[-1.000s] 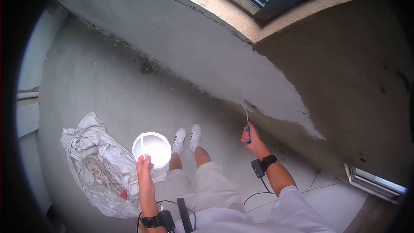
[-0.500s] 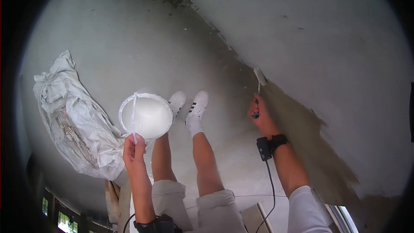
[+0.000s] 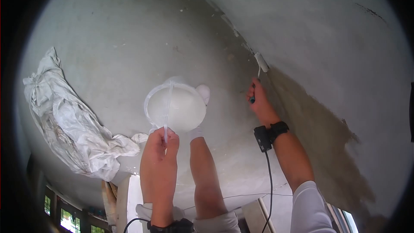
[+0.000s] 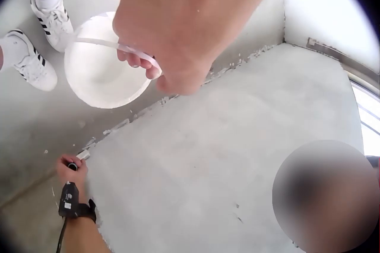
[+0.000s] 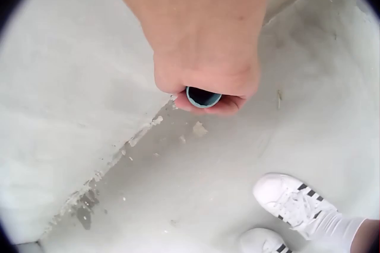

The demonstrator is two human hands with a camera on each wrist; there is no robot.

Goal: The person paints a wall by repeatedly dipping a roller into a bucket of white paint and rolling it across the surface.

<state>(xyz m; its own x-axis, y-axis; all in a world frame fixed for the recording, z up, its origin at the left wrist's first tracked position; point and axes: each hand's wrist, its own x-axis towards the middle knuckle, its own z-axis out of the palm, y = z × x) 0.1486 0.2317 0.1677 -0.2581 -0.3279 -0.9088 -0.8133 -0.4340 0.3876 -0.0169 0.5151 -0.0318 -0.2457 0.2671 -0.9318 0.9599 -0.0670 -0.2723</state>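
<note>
The left hand [image 3: 160, 149] grips the handle strap of a white bucket [image 3: 186, 108] hanging in front of the legs; pale paint fills part of it. In the left wrist view that hand [image 4: 172, 33] has its fingers curled round the strap above the bucket [image 4: 101, 78]. My right hand [image 3: 259, 101] holds a small paint roller [image 3: 261, 62] by its teal handle, the roller head at the foot of the wall, where wall meets floor. The right wrist view shows the handle's hollow end [image 5: 203, 97] inside the curled right hand [image 5: 208, 69]; the roller head is hidden there.
A crumpled white sheet [image 3: 64, 116] lies on the floor at the left. The wall [image 3: 310, 30] is pale above, with a darker, uncoated-looking patch [image 3: 327, 146] at the right. Shoes [image 4: 35, 69] stand beside the bucket. A cable [image 3: 270, 190] hangs from the right wrist.
The view has tilted down toward the floor. The bucket and left hand have shifted right, in front of one shoe. The roller has moved along the wall's foot, still in the right hand.
</note>
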